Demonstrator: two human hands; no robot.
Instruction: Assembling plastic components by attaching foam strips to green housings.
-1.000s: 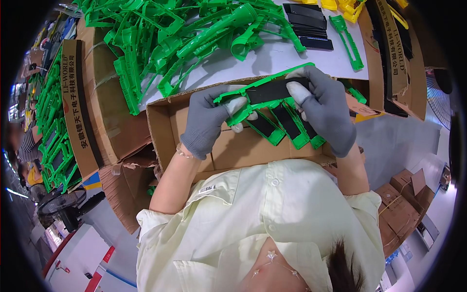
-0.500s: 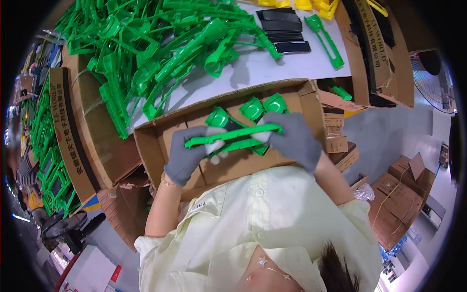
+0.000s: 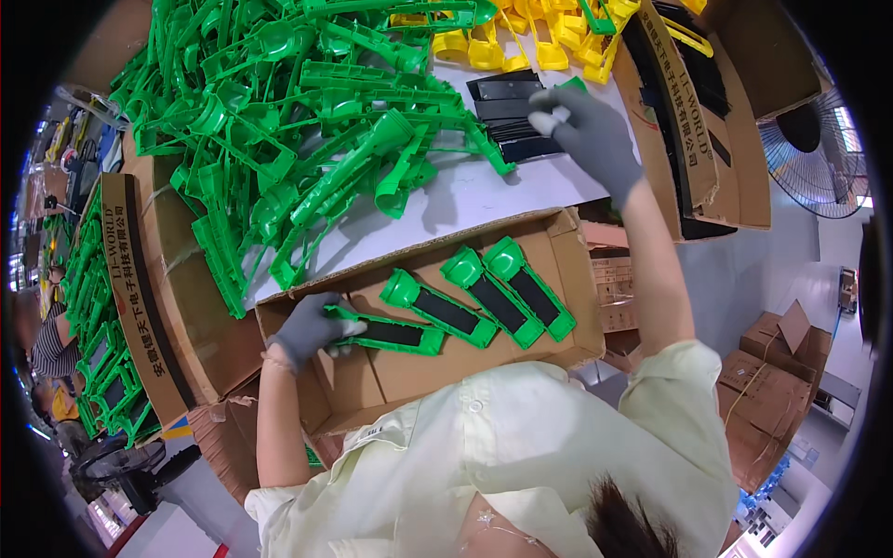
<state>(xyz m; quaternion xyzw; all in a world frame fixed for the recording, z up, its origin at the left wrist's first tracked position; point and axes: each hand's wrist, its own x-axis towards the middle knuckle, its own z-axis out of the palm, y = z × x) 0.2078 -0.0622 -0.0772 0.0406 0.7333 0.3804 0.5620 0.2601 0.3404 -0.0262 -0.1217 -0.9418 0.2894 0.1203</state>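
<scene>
The left hand (image 3: 312,327), in a grey glove, lay inside the open brown cardboard box (image 3: 437,372) in front of the person, its fingers closed on the end of a green plastic part with a black insert (image 3: 391,333). Three more like parts (image 3: 479,298) lay side by side in the box, slanting toward its far right corner. The right hand (image 3: 586,130), also gloved in grey, reached out over the white worktop (image 3: 465,200) to the stack of black flat strips (image 3: 507,116), fingers curled at the stack's right edge; whether it gripped a strip could not be told. A big heap of green moulded parts (image 3: 307,130) covered the worktop's left, with yellow parts (image 3: 521,46) beyond. A brown carton with black printed lettering down its side (image 3: 149,298) stood at the left, and another lettered carton (image 3: 693,121) at the right held dark pieces.
</scene>
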